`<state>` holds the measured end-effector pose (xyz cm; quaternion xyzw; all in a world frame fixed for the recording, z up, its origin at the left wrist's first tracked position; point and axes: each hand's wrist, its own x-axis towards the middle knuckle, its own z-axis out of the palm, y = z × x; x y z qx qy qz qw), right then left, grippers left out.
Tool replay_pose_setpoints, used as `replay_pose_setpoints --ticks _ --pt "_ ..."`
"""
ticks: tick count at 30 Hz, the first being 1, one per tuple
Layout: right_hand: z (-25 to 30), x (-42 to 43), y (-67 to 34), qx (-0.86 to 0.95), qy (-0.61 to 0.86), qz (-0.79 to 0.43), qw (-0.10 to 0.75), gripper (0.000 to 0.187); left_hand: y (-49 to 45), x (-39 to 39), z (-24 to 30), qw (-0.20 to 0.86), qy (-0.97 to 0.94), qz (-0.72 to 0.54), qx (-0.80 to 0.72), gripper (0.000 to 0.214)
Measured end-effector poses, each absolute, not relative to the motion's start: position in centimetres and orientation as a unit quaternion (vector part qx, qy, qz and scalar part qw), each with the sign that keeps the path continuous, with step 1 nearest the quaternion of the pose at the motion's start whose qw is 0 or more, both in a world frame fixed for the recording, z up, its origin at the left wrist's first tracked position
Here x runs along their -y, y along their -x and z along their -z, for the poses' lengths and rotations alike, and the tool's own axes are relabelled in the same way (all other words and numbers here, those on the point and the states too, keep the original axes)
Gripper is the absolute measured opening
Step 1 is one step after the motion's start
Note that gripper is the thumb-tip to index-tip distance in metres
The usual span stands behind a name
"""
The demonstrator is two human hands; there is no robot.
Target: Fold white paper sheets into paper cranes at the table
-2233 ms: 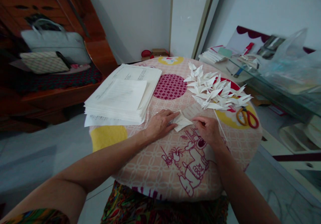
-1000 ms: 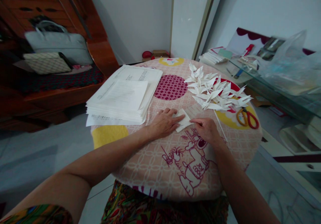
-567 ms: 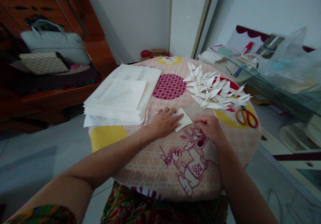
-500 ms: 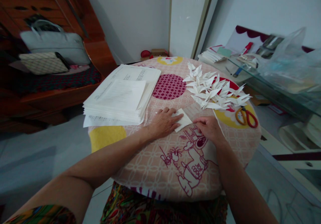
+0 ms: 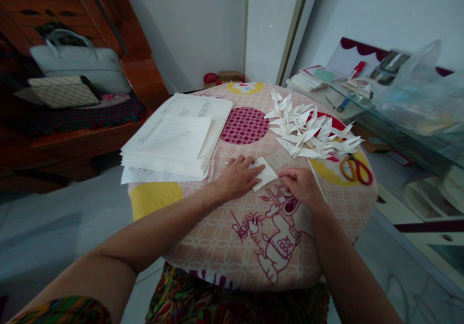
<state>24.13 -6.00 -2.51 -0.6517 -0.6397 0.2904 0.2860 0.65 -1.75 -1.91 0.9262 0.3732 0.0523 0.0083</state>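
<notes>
Paper (image 5: 267, 173), flap up two seconds ago, now lies flat just right of the stack (image 5: 174, 140); left hand (image 5: 237, 176) spread, pressing it; right hand (image 5: 302, 186) half-curled at its corner, grip unclear; crease apparently set.

- A round table (image 5: 217, 246) fills the middle of the frame, covered by a peach cloth (image 5: 203, 237) with yellow and maroon circles and a red cartoon dog print.
- A thick stack of white sheets (image 5: 174, 138) lies at centre left, overhanging the table's edge.
- A heap of folded white paper figures (image 5: 311, 133) lies at centre right.
- Orange-handled scissors (image 5: 355, 169) lie just right of the heap.
- A small folded paper (image 5: 267, 174) lies at the centre, its left part under the left hand (image 5: 237, 176), with the right hand (image 5: 302, 186) at its right corner.
</notes>
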Motion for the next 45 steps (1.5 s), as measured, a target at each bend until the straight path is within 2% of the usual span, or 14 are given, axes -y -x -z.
replay_pose_setpoints --ticks 4,11,18,45 --pt "2.5 6.0 -24.1 0.633 0.653 -0.301 0.286 0.032 -0.6 1.8 1.9 0.009 -0.925 -0.056 -0.375 0.047" --pt "2.8 5.7 -23.5 0.629 0.685 -0.26 0.26 0.021 -0.7 1.7 2.3 0.007 -0.926 -0.064 -0.373 0.046" --pt "2.1 5.2 -23.3 0.582 0.685 -0.339 0.28 0.007 -0.7 1.8 2.0 0.013 -0.925 -0.061 -0.374 0.047" --pt "1.6 5.2 -23.1 0.529 0.676 -0.407 0.311 0.009 -0.7 1.8 1.8 0.005 -0.926 -0.049 -0.373 0.048"
